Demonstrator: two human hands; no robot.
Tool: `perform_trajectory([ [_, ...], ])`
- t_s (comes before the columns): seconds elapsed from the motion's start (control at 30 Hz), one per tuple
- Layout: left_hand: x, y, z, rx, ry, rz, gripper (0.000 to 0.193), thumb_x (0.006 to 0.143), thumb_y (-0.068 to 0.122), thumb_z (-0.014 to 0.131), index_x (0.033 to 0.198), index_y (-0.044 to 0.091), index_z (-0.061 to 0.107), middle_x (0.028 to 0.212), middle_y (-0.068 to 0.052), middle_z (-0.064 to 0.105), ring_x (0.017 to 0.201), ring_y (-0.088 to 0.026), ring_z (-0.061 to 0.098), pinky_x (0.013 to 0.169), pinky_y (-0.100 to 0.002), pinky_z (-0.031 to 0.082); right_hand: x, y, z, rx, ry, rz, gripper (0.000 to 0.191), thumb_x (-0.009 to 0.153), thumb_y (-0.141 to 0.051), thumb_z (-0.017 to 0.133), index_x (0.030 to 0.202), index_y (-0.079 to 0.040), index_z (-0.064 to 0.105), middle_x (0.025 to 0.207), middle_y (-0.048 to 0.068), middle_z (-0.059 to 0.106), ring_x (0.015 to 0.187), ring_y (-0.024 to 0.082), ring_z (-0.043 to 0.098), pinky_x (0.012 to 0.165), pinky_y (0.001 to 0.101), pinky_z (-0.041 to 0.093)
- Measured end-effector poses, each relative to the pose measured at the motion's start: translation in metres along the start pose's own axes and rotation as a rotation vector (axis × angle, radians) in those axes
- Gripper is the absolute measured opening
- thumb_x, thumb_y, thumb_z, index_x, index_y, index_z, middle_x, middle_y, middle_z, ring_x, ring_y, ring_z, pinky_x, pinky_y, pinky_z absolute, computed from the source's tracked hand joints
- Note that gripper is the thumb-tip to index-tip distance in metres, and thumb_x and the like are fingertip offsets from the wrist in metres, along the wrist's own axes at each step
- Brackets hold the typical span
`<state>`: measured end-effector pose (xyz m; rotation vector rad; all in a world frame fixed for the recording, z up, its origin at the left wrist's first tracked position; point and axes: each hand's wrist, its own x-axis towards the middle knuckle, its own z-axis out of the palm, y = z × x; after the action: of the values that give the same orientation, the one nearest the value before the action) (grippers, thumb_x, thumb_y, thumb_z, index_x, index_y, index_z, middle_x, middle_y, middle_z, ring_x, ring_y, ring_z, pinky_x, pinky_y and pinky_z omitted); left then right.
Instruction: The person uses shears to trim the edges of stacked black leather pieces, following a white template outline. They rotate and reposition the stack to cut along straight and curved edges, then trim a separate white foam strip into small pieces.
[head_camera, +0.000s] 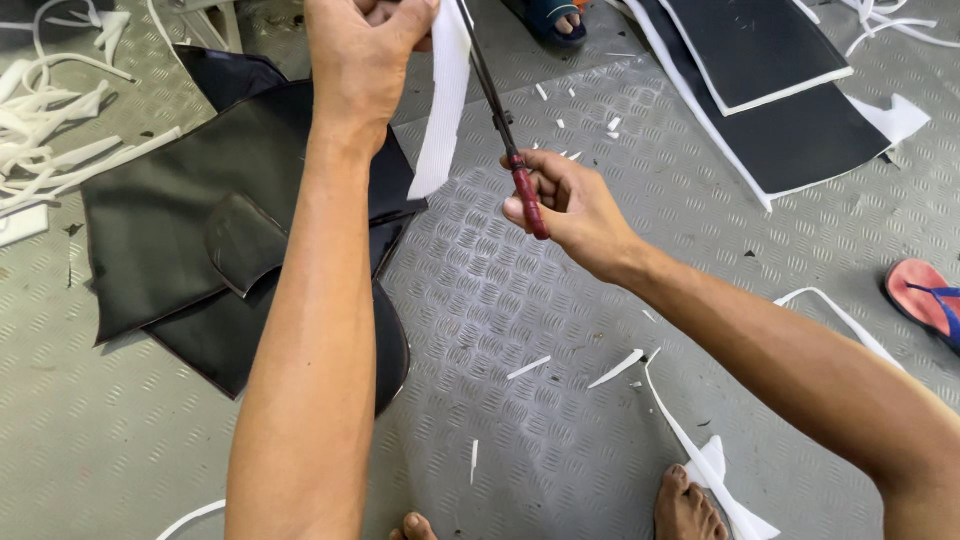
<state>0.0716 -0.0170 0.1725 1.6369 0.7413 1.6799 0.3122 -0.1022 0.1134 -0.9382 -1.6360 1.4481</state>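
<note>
White strip and scissors, held up at the top middle of the frame.

We see a white strip (441, 105) of soft, foam-like stuff hanging down from the top edge of the picture, flat and fairly wide, with its lower end cut on a slant and dangling free above the dark sheets. Just to its right we see the scissors (505, 140), long and dark-bladed, running on a slant from the top edge down to the middle of the frame, where their red handles end. The blades lie right along the strip's right edge; we cannot tell whether they are parted or closed.
</note>
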Motion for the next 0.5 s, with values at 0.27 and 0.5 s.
perform_trajectory([
  [0.27,0.0,0.0042,0.003,0.011,-0.034,-0.014,0.011,0.102,0.008,0.075,0.099,-0.002,0.073,0.087,-0.002,0.072,0.077,-0.009,0.071,0.075,-0.027,0.062,0.002,-0.0022,0.0033,-0.049,0.016,0.017,0.062,0.091,-0.019,0.077,0.142,0.005,0.052,0.082,-0.006,0.056,0.071,0.001,0.053,0.062,0.018,0.045],
  [0.5,-0.0018,0.0045,0.0017,0.03,-0.051,-0.017,0.011,0.103,0.008,0.075,0.098,-0.002,0.073,0.086,-0.003,0.072,0.076,-0.01,0.07,0.076,-0.028,0.062,0.002,-0.0028,0.0024,-0.039,0.016,0.058,0.056,0.092,-0.015,0.075,0.141,0.004,0.053,0.079,-0.005,0.058,0.069,0.002,0.057,0.062,0.0202,0.051],
])
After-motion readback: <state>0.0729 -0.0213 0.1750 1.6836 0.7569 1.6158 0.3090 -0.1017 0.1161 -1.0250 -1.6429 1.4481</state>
